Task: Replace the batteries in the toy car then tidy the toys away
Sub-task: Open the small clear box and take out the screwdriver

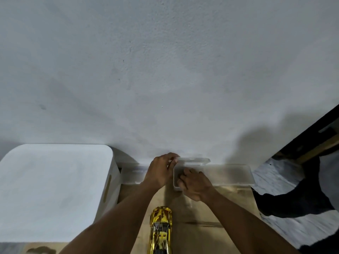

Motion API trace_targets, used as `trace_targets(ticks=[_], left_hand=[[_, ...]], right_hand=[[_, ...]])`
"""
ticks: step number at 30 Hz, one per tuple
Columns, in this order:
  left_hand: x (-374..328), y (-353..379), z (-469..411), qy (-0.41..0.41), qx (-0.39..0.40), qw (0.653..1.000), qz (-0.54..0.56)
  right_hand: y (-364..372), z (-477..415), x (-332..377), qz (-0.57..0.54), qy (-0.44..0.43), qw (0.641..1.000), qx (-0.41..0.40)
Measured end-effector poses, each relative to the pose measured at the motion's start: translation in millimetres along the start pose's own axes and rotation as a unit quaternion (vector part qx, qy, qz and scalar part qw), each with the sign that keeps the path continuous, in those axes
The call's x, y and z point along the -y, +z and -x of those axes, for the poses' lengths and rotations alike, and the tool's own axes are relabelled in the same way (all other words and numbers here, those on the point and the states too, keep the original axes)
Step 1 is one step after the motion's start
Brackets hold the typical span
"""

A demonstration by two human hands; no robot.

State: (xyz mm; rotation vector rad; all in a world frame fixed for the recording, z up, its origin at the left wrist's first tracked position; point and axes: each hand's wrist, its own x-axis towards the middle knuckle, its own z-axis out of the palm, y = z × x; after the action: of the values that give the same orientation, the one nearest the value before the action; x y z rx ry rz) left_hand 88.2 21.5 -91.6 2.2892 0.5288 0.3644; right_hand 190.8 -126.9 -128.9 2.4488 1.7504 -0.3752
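A shiny gold toy car [161, 232] lies on the wooden table [207, 215], nose pointing away from me, between my forearms. At the table's far edge, against the wall, sits a clear plastic box [227, 174] with its lid [194, 160] tilted up. My left hand [159, 171] pinches the lid's left corner. My right hand [194, 184] rests over the box's near left end, fingers curled at its rim. What the fingers touch inside is hidden. No batteries are visible.
A large white storage bin with a closed lid [53, 191] stands at the left. Another clear plastic piece [132, 176] lies behind my left hand. A black-and-white cloth [297, 204] lies right of the table. The white wall [165, 70] rises just behind.
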Motion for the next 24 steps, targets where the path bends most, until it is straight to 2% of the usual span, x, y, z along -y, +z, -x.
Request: trace_targets(ticks=[3,9,13,18,24], left_hand=[[-0.2,-0.5,0.0,0.01,0.001,1.0,0.004],[2.2,-1.7,-0.6,0.015,0.009,1.0,-0.005],[2.0,-6.1,-1.8,0.01,0.009,1.0,-0.016],[-1.3,-8.5,-0.9,0.011,0.016,0.999,-0.026],[2.2,-8.1,-1.7,0.004,0.018,0.999,-0.028]], right_hand=[[-2.7,-1.6,-3.9,0.008,-0.043,0.999,0.004],[-5.4,-2.5,-3.5,-0.012,-0.038,0.999,0.017],[-8.8,-2.3,-11.1,-0.091,-0.014,0.994,0.064],[2.4,-0.5,-15.6,-0.011,-0.063,0.998,0.026],[-3.2,-11.7,-15.3,-0.046,-0.076,0.992,0.094]])
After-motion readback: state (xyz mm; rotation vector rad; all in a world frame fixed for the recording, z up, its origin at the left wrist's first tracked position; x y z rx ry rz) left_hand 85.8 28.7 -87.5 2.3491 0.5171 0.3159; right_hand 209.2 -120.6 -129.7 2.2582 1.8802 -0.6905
